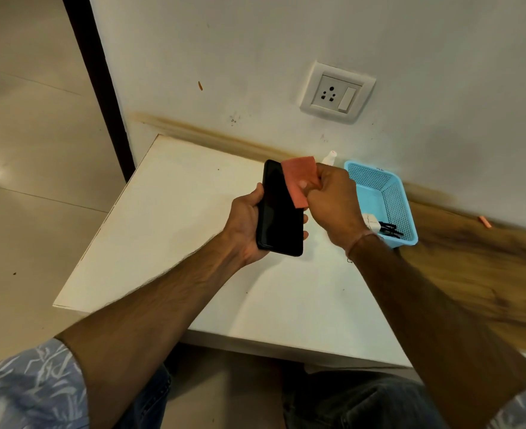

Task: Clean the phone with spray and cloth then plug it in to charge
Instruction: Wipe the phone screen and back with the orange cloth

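Two hands are engaged above the white table (175, 218). Left hand (244, 224) fingers wrap the black phone (281, 209) from behind, fingertips showing at its right edge, screen facing up. Right hand (332, 199) pinches a pink cloth (300, 178) against the phone's upper right edge. Behind the right hand, a spray bottle (329, 157) top is partly hidden. Blue basket (391, 199) beside it holds a white charger (371, 222) with black cable. Wall socket (337, 94) is above, nothing plugged in.
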A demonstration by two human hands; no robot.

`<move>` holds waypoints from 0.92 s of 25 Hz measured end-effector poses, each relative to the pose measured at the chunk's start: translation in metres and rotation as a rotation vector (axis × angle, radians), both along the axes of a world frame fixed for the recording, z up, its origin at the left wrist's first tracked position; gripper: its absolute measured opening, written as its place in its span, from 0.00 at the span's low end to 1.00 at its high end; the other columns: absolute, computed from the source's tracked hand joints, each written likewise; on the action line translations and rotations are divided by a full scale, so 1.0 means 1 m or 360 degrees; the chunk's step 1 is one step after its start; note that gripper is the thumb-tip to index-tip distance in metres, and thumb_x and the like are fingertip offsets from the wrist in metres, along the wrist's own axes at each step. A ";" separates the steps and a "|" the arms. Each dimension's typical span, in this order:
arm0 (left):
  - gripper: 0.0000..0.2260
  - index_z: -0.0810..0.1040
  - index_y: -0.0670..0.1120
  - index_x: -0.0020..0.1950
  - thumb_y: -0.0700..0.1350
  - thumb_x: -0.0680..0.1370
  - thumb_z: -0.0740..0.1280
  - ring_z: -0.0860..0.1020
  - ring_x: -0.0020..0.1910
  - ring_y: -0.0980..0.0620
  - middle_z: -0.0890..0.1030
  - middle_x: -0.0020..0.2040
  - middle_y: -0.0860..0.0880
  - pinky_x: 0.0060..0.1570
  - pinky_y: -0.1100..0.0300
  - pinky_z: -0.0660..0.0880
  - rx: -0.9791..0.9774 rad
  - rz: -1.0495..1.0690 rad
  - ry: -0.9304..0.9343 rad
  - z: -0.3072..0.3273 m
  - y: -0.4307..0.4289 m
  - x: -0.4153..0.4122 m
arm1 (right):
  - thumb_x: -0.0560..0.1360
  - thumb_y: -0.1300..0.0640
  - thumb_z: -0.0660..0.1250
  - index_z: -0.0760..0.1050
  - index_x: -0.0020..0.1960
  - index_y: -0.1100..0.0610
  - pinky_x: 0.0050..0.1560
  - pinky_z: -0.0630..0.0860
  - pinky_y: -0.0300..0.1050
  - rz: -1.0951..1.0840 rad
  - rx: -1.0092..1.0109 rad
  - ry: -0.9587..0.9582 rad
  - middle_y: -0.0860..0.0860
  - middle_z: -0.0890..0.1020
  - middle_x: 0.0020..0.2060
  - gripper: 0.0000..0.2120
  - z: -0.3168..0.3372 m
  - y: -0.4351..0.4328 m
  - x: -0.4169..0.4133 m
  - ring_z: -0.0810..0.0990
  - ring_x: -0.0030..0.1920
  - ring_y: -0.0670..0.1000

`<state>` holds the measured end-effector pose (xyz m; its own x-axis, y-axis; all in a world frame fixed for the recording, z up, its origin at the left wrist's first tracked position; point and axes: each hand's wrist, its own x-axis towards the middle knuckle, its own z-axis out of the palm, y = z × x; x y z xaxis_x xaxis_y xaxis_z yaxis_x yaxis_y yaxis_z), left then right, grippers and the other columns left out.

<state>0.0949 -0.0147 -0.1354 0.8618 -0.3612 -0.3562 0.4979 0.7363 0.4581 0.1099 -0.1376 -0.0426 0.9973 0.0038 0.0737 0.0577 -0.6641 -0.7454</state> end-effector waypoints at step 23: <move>0.30 0.75 0.40 0.70 0.61 0.83 0.52 0.81 0.53 0.40 0.80 0.61 0.38 0.55 0.47 0.77 -0.0022 0.0049 0.0042 0.016 0.013 0.000 | 0.75 0.72 0.58 0.56 0.76 0.59 0.70 0.65 0.54 0.0827 -0.0923 -0.0258 0.56 0.57 0.76 0.32 -0.035 0.012 -0.066 0.56 0.76 0.58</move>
